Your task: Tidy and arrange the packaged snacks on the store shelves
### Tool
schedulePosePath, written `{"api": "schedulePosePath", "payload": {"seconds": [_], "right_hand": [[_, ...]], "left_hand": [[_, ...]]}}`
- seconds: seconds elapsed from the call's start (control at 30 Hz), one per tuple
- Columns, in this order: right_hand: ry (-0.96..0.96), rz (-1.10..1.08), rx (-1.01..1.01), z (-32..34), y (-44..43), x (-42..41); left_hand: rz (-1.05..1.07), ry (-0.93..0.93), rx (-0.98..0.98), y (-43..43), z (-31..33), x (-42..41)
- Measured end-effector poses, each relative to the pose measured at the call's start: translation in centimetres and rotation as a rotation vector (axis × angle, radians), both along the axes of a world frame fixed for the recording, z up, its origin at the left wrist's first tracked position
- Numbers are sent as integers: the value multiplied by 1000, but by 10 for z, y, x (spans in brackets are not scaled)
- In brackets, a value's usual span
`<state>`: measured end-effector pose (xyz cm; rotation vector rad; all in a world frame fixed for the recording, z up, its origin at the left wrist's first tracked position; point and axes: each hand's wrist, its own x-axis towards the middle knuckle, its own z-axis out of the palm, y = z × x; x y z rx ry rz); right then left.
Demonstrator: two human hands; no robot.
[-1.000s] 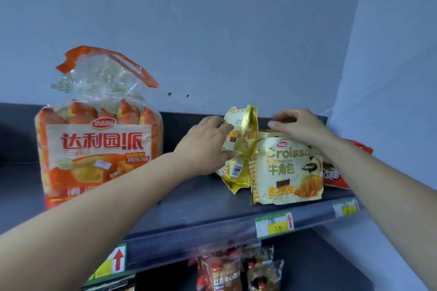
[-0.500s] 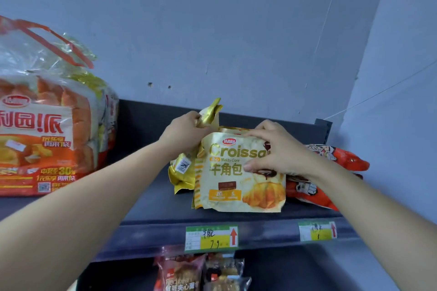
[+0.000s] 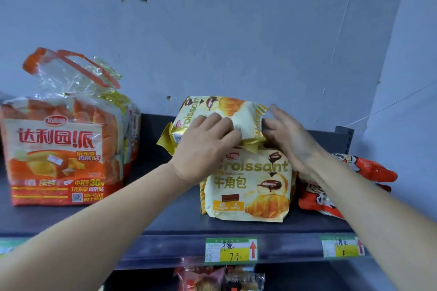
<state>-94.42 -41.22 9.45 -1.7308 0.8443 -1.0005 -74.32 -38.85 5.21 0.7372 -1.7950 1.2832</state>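
Observation:
Two yellow-and-white croissant packs sit mid-shelf. One croissant pack (image 3: 250,186) stands upright, its front facing me. A second croissant pack (image 3: 227,106) lies turned on its side on top of it, tilted against the wall. My left hand (image 3: 203,146) grips this upper pack from the front, fingers curled over its face. My right hand (image 3: 290,139) has straight fingers touching the upper pack's right edge, behind the standing pack's top.
A large orange bag of cakes (image 3: 61,149) stands at the shelf's left. A red-orange snack pack (image 3: 369,170) lies at the right, by the side wall. The dark shelf (image 3: 165,220) carries price tags (image 3: 231,249) on its front rail. More packs (image 3: 220,279) show on the shelf below.
My left hand has lifted the gold-edged pack from beside the standing croissant pack and laid it sideways on top. My right hand left the standing pack's front and moved up to the upper pack's edge.

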Motion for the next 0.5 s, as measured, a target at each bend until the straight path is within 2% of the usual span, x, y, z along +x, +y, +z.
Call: {"api": "schedulePosePath", "payload": {"seconds": [0.07,0.13,0.27,0.4,0.5], "right_hand": [[-58,9,58,7,0,3],[-93,-95,52,10,2,12],[-238,-229,10,6,0,23],[-428,-260,-22,5,-1,26],[-505,-269,-36,5,-2,24]], "left_hand": [[1,-80,-50,4,2,1],[2,-147,-88,7,3,0],[-10,-155,-121,7,4,3],[23,-80,-50,4,-7,16],[44,159,80,5,-15,24]]}}
